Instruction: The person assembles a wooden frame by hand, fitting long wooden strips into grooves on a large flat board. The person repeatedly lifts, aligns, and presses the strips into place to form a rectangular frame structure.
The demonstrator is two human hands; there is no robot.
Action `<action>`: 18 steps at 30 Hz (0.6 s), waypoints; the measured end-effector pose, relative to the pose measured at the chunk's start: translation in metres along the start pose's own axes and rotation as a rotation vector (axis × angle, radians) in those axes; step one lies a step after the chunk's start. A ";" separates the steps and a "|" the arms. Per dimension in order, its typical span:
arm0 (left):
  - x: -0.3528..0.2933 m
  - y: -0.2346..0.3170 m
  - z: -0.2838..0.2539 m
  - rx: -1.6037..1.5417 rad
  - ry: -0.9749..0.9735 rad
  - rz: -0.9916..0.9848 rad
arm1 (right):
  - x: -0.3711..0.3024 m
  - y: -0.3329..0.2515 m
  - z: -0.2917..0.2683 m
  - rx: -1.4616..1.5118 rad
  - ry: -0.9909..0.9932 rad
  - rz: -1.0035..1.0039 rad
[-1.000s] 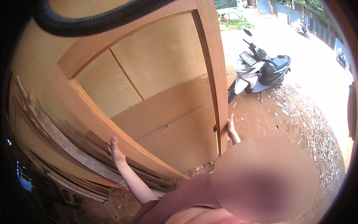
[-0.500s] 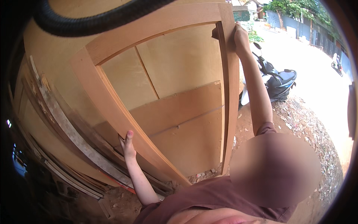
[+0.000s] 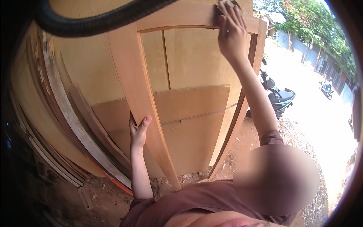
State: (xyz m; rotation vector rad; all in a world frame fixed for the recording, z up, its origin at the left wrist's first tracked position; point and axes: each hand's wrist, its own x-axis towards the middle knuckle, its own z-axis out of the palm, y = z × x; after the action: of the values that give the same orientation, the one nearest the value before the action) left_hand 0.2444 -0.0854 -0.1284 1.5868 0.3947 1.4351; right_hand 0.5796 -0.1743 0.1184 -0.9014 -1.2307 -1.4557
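A tall unpainted wooden frame (image 3: 126, 72) with an open middle stands upright in front of me. My left hand (image 3: 138, 130) is wrapped round its left upright, thumb on the near face and fingers behind the outer edge. Up at the top rail, near the right corner, my right hand (image 3: 232, 32) presses down with its fingers close together. Under those fingers shows a dark brown piece of what looks like sandpaper (image 3: 219, 10), mostly covered by the hand. The frame's foot is near the ground by my body.
Large plywood sheets (image 3: 196, 56) lean behind the frame, with a lower brown board (image 3: 193, 132) against them. Several long planks (image 3: 56, 87) stand at the left. Beyond the right upright is a parked motorbike (image 3: 280, 100). Gravel and debris (image 3: 302, 136) cover the ground at the right.
The frame has swung round, and its left upright now stands straighter and farther right. My right hand has moved from the right upright onto the top rail. My left hand keeps its grip.
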 end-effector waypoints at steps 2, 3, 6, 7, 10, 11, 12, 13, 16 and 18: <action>0.005 0.000 0.000 -0.021 -0.058 0.014 | -0.008 -0.047 0.001 0.091 -0.310 0.026; 0.007 0.000 -0.002 -0.031 -0.081 0.033 | -0.007 -0.058 0.005 0.113 -0.377 -0.064; 0.013 -0.001 -0.007 -0.031 -0.046 0.048 | -0.002 -0.052 0.015 0.054 -0.419 -0.150; 0.015 -0.003 -0.008 -0.051 -0.070 0.047 | 0.000 -0.042 0.024 -0.082 -0.256 -0.209; 0.023 -0.010 -0.008 -0.133 -0.118 0.042 | -0.005 -0.020 0.040 -0.042 -0.115 0.228; 0.025 -0.013 -0.006 -0.159 -0.125 0.040 | -0.008 -0.023 0.047 -0.031 -0.111 0.161; 0.029 -0.015 -0.005 -0.180 -0.137 0.039 | -0.009 -0.031 0.055 -0.032 -0.128 0.161; 0.033 -0.018 -0.003 -0.177 -0.133 0.057 | -0.012 -0.047 0.059 -0.060 -0.184 0.258; 0.042 -0.025 -0.004 -0.152 -0.153 0.105 | -0.008 -0.118 0.082 0.059 -0.165 -0.027; 0.047 -0.032 -0.008 -0.118 -0.155 0.112 | -0.005 -0.161 0.083 0.199 -0.403 -0.072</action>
State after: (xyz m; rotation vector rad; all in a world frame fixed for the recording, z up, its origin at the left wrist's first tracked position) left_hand 0.2603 -0.0298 -0.1259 1.6319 0.1309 1.3812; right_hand 0.4201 -0.0927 0.0924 -1.0527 -1.6881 -1.2126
